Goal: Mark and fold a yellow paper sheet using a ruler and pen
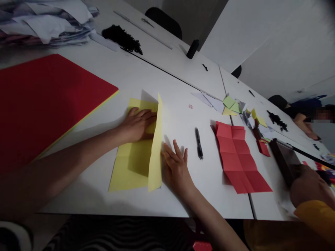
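A yellow sheet of paper lies on the white table, its right part bent upright along a fold. My left hand rests flat on the sheet, fingers stretched out, their tips partly hidden behind the raised flap. Just right of that flap is my right hand, fingers spread, close to the paper's outer side; whether it touches is hard to tell. Nothing is gripped in either hand. A black pen lies to the right of my right hand. Beyond it sits a red sheet creased into a grid.
A stack of red and yellow paper covers the left side. Behind are heaped papers, a black cord bundle and a dark bottle. Paper scraps lie at right, near a co-worker's hand at a dark box.
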Motion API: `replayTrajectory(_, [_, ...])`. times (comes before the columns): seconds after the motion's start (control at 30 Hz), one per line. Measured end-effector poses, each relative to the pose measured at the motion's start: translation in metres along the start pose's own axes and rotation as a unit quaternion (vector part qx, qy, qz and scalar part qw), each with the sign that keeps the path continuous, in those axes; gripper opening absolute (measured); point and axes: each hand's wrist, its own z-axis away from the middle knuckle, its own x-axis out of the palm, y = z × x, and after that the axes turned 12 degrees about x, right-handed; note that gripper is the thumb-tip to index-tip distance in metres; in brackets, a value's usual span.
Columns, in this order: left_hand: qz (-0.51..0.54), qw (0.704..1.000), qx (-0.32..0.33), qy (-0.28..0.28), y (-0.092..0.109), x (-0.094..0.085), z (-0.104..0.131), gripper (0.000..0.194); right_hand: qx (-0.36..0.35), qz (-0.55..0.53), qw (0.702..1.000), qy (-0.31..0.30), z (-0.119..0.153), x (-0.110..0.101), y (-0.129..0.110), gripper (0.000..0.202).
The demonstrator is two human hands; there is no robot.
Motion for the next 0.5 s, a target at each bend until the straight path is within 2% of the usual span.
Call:
replayTrajectory(0.33, [-0.011, 1.0, 0.012, 0.002, 0.001, -0.001, 0.0, 0.045, -0.076, 0.046, 0.996, 0.012, 0.07, -0.006, -0.001, 0.043])
replayTrajectory(0.4, [-0.004, 1.0, 0.007, -0.001, 0.001, -0.001, 0.0, 0.048, -0.086, 0.049, 0.995, 0.017, 0.082, -0.006, -0.002, 0.045])
replayTrajectory(0.5, [0.014, 1.0, -0.009, -0.008, 0.0, 0.001, -0.001, 0.063, -0.088, 0.034, 0.995, 0.02, 0.091, -0.007, -0.002, 0.046])
